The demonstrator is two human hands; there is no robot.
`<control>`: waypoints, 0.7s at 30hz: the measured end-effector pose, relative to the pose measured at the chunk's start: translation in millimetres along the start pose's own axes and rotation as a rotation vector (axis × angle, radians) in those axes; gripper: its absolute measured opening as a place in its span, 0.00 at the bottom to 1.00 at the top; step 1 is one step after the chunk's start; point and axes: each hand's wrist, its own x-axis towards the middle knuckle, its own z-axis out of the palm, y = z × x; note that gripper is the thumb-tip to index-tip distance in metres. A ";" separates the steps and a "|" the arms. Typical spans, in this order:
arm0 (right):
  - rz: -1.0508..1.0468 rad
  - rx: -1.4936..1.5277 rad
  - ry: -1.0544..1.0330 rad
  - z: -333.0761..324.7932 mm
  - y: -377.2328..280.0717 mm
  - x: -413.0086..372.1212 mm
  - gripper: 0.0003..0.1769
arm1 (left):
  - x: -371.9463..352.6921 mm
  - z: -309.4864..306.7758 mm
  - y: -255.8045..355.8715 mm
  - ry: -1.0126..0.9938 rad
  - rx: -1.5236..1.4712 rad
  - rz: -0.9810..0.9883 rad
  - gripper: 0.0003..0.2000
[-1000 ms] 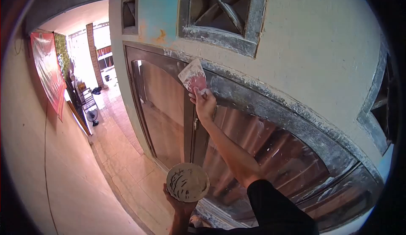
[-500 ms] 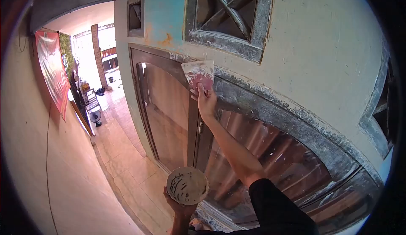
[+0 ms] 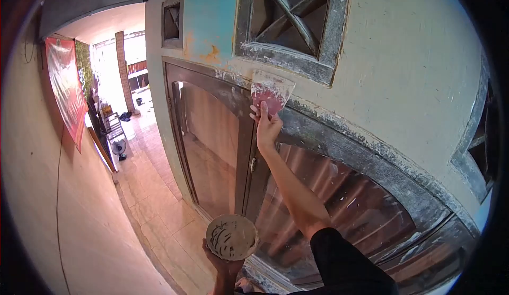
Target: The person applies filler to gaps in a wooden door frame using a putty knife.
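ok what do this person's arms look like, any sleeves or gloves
The right arm has a short, plain black sleeve and is bare below it. The visible left forearm is bare. Left grip and right grip are gloveless.

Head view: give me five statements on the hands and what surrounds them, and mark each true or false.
1. The right hand holds a scraper. True.
2. The left hand is empty. False: it holds a round dish with streaked, pale material inside.
3. The scraper's broad edge points down at the floor. False: it points up, away from the fingers.
4. The square vent above the doors has crossed bars. True.
5. The right arm's sleeve is white. False: the sleeve is black.
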 end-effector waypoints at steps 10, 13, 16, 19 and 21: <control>-0.044 -0.158 0.025 -2.8 -12.7 -23.0 0.11 | 6.7 -1.0 -5.4 0.039 -0.005 -0.022 0.36; -0.146 -0.157 0.023 8.8 -22.2 -6.5 0.12 | 10.9 -9.7 -6.4 0.037 -0.016 -0.037 0.36; -0.112 -0.166 0.069 5.5 -15.9 -4.5 0.13 | 8.5 -10.2 -10.7 0.051 0.050 -0.035 0.36; -0.080 -0.201 0.073 -11.1 -9.1 -27.3 0.12 | 7.9 -15.7 -10.0 0.057 0.040 -0.035 0.36; -0.071 -0.152 0.051 -11.1 -11.0 -32.2 0.12 | 7.7 -19.4 -9.7 0.040 -0.011 -0.045 0.36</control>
